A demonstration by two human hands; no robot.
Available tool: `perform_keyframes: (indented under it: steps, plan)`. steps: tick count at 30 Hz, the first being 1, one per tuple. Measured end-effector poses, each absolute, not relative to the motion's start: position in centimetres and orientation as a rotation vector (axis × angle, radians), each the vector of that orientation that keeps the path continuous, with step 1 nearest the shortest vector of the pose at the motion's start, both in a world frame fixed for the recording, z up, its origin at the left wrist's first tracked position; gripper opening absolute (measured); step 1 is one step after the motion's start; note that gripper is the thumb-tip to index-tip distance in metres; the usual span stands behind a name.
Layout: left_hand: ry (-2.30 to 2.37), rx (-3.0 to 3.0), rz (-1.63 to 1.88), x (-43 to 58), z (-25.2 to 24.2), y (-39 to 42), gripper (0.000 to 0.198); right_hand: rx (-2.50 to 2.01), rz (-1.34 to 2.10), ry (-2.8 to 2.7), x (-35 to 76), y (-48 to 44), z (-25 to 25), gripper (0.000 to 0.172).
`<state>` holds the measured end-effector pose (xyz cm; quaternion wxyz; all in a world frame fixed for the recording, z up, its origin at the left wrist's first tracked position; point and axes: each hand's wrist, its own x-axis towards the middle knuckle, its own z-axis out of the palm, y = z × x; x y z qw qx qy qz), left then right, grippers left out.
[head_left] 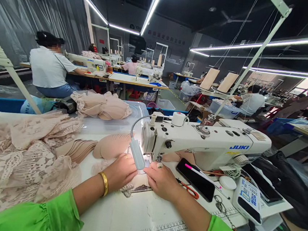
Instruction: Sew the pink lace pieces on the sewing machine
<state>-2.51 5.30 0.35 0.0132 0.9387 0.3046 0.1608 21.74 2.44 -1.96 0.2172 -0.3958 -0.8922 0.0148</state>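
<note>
A white JUKI sewing machine [211, 141] stands before me, its needle area lit by a small grey lamp [137, 154] on a bendy neck. My left hand [123, 171], a gold bangle at the wrist, lies left of the needle, fingers closed on beige fabric [140, 181]; the lamp hides some fingertips. Just right of the needle, my right hand [161, 181] has thumb and fingers closed at the same fabric's edge. Beige bra cups [114, 146] lie behind my left hand, beside a fanned stack of cup pieces [75, 151]. Beige lace [30, 154] is heaped at far left.
Right of my right hand lie a black phone [195, 179], orange-handled scissors [190, 190], a pink-capped pen [201, 174] and a white power bank [248, 201]. Behind the machine is a clear plastic bin [109, 122]. A co-worker [51, 65] sits at another machine ahead left.
</note>
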Motion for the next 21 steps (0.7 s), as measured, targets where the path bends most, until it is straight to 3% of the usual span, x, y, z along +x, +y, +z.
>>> perform_keyframes:
  steps: [10,12,15,18,20,21]
  plan:
    - [1.178,2.769,0.558,-1.9,0.4,5.8,0.020,-1.010,0.223,-2.346,22.0,2.1,-2.2,0.024]
    - [1.177,2.717,0.604,-2.4,0.6,5.4,0.022,-1.032,0.433,-2.236,21.4,1.5,-1.7,0.020]
    - [1.101,2.660,0.676,-3.6,1.4,2.2,0.028,-1.091,1.056,-1.901,19.7,0.4,-0.8,0.016]
    - [0.996,2.337,0.830,-4.1,1.8,-3.8,0.029,-1.022,1.515,-1.472,17.3,-0.6,0.0,0.040]
    - [0.914,1.749,0.803,-3.7,1.3,-7.9,0.028,-0.976,1.554,-1.304,15.6,-1.7,0.3,0.050]
    - [0.853,1.375,0.757,-3.4,0.9,-9.6,0.041,-0.954,1.542,-1.256,14.9,-2.5,0.3,0.054]
